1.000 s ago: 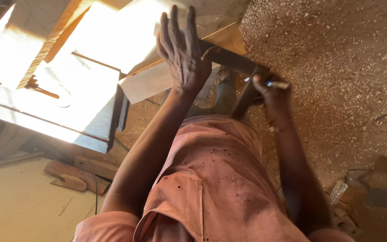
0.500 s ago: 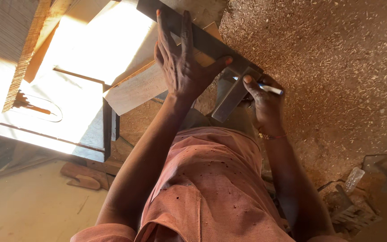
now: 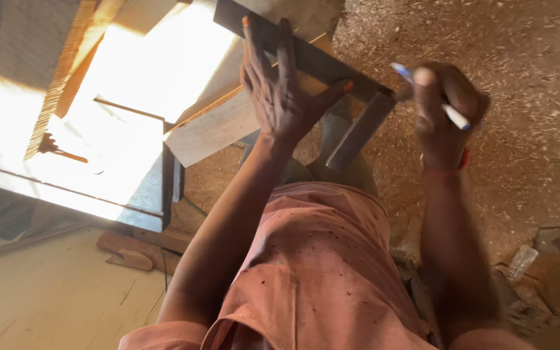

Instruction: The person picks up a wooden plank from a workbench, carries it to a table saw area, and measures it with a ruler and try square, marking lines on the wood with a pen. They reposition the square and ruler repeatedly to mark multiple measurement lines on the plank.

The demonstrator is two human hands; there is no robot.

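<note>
A: What does each grip hold?

B: The right hand (image 3: 445,107) is curled in a narrow grip round a thin white pen with a blue cap (image 3: 430,97), held just beside the corner of a try square (image 3: 332,84). The left hand (image 3: 279,91) lies flat, fingers spread wide, pressing the square's dark flat metal blade; it grasps nothing.

A: And the square itself?

B: Its L shape rests on a pale, smooth wooden board (image 3: 218,126), the thick stock hanging down off the board's edge.

A: Around that?

B: A sunlit wooden bench (image 3: 98,162) with a dark frame on the left, and a floor (image 3: 507,52) covered in coarse sawdust and shavings. The person's salmon-coloured woven shirt (image 3: 319,272) fills the foreground.
</note>
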